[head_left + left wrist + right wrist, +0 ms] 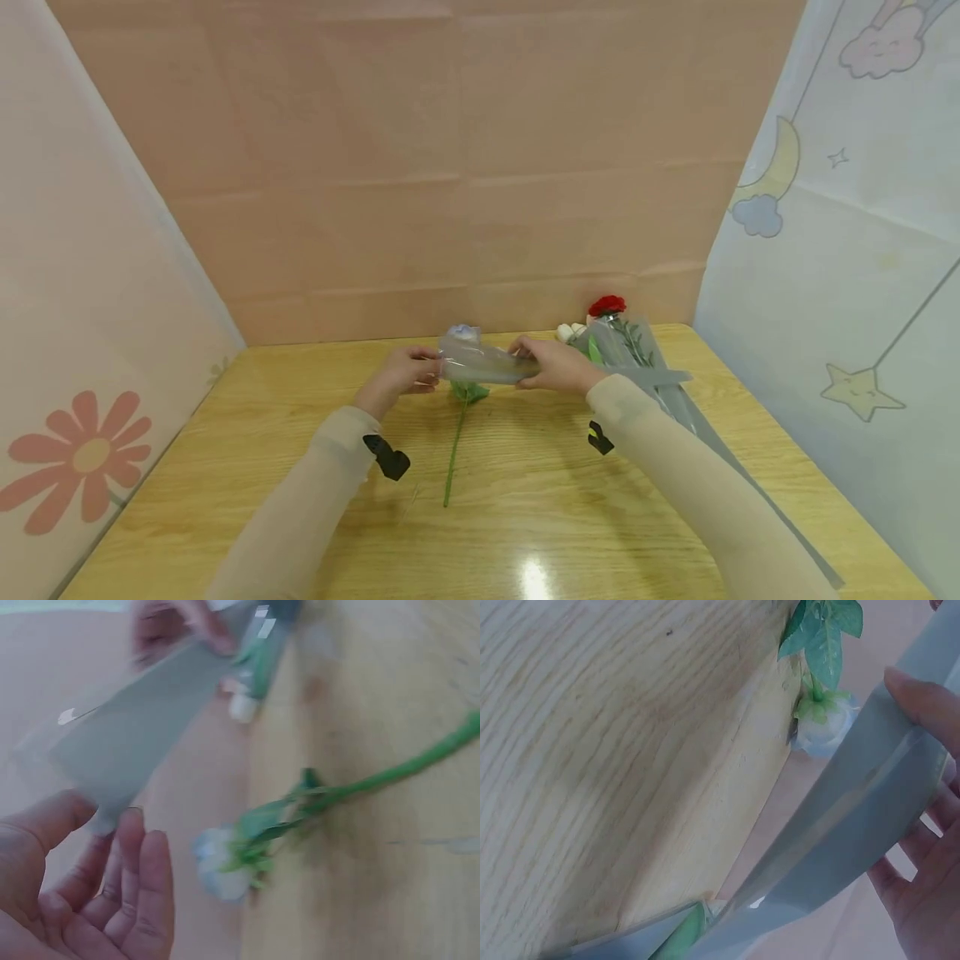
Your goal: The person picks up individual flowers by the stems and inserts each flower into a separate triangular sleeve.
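Note:
Both hands hold a flat, grey, see-through plastic flower sleeve (483, 364) above the table's far part. My left hand (401, 377) pinches its left end between thumb and fingertips, as the left wrist view shows. My right hand (557, 365) grips the other end, thumb on the near face and fingers behind. In the right wrist view the sleeve (855, 825) bends along its length. A single artificial rose, pale blue and white (223, 864), lies beneath on the table, its green stem (455, 450) pointing toward me. The sleeve partly covers the rose in the head view.
At the right lie wrapped flowers: a red one (607, 306) and white ones (568, 332), in grey sleeves (678, 404) reaching toward the near right edge. A pink backdrop (450, 208) rises behind the wooden table (300, 467); printed sheets flank it.

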`<state>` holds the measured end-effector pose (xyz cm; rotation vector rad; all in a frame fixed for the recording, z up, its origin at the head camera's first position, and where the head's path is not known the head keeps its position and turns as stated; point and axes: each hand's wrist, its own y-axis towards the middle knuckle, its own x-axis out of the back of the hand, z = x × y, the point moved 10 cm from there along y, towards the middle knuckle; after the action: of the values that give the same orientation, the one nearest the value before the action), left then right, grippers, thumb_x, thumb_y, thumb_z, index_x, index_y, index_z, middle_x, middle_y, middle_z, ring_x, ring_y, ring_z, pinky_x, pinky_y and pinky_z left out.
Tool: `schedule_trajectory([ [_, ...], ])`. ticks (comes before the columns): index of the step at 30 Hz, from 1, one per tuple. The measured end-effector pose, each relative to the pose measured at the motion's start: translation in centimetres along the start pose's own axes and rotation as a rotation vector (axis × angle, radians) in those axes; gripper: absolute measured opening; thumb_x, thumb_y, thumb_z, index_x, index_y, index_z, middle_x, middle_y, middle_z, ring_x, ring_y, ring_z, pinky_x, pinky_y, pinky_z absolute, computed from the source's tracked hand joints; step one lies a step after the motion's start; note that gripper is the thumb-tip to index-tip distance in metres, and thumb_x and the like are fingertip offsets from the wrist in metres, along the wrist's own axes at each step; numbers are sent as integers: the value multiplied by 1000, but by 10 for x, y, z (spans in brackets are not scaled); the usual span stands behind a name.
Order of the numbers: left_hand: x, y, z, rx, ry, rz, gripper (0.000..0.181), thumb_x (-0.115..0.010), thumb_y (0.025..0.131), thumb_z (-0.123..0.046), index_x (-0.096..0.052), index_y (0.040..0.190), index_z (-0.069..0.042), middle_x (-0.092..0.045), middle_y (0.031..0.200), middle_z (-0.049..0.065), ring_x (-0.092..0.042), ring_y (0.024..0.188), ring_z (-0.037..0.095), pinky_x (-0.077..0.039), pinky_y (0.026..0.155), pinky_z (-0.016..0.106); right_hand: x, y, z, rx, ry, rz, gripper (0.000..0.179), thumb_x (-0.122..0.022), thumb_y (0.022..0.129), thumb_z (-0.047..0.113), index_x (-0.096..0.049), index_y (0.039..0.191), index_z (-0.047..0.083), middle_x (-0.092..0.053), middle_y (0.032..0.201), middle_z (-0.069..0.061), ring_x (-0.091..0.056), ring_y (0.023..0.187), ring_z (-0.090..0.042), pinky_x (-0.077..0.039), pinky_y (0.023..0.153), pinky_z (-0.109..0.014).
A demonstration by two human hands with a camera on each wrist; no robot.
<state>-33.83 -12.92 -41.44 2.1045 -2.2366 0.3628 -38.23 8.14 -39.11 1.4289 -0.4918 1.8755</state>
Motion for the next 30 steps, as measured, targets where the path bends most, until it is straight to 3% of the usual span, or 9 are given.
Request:
schedule_trajectory([
  [6,17,-2,-6,7,-13,-17,40,-68,92,-26,-58,122,-1,-66,103,6,-63,76,10,-57,80,32,4,-6,-3,-34,44,34,52,-80,80,34,-54,124,19,-64,113,-1,-62,103,-19,-51,89,-42],
  [11,20,3,8,38,-2,-72,40,-62,96,-30,-57,122,-1,-64,112,16,-65,87,21,-57,81,33,5,-10,-6,-30,52,35,50,-80,81,31,-55,123,19,-64,112,-1,-62,102,-19,-52,89,-43],
  [14,9,10,21,31,116,-47,29,-59,98,-21,-62,116,1,-66,102,15,-66,88,26,-57,77,34,6,-10,-9,-33,51,30,49,-80,81,29,-55,122,20,-64,111,0,-62,101,-18,-52,88,-42],
  [18,-18,17,36,16,346,48,17,-61,92,-9,-68,100,4,-66,76,9,-62,64,18,-55,61,30,6,-11,-12,-41,65,41,48,-80,81,29,-55,122,21,-63,111,1,-61,102,-18,-51,88,-42],
  [20,-31,19,44,31,406,80,15,-65,88,-8,-69,89,6,-61,64,7,-54,53,15,-50,53,27,5,-11,-12,-39,75,53,49,-80,81,29,-55,122,20,-63,112,0,-61,104,-19,-51,89,-43],
  [23,-44,22,52,53,432,62,15,-74,83,-10,-69,82,4,-58,58,5,-51,46,12,-48,47,25,2,-12,-12,-47,83,72,50,-80,81,30,-55,123,20,-62,115,0,-60,106,-21,-50,91,-44],
  [28,-49,21,53,55,382,3,30,-80,76,-5,-65,101,1,-60,59,6,-54,44,12,-50,45,25,-1,-12,-11,-50,98,97,50,-80,80,31,-55,123,22,-62,115,1,-61,107,-20,-49,93,-42],
  [30,-48,21,53,64,373,-3,28,-80,75,-3,-67,99,3,-60,57,5,-55,43,12,-51,45,24,-1,-12,-11,-43,107,107,51,-80,80,32,-55,123,21,-62,114,2,-61,105,-18,-50,92,-42],
])
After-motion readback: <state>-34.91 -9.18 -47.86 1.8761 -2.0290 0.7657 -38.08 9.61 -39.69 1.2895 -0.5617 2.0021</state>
